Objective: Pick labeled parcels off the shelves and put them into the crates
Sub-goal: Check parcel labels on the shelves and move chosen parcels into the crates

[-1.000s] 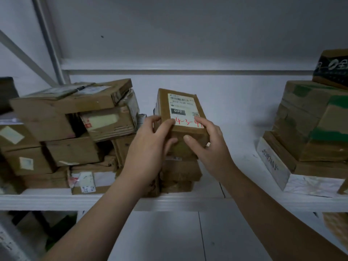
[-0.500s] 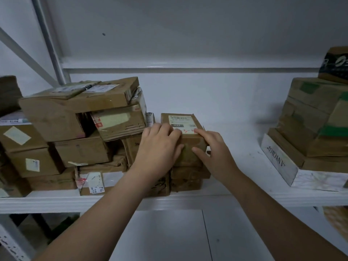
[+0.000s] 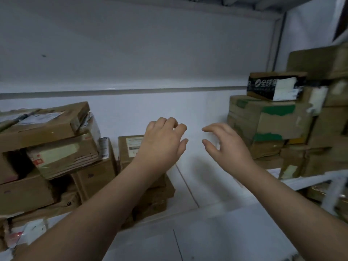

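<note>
Both arms reach forward over the shelf [image 3: 188, 185]. The left hand [image 3: 162, 146] and right hand [image 3: 224, 144] hang with loosely bent fingers and hold nothing. The labeled parcel [image 3: 130, 147] lies on a stack behind the left hand.

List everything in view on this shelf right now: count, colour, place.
Small brown cardboard parcel with a white label: one, brown, atop the short middle stack.
Brown cardboard boxes, left pile: several, brown, some with pale tape, shelf's left end.
Black printed cardboard box: one, black and white, atop the right pile.
Brown cardboard boxes with green tape: at least two, right pile.
White metal shelf: one, white, under all the boxes.
Left hand: one, empty, fingers loosely curled, above the shelf.
Right hand: one, empty, fingers spread, beside it.
</note>
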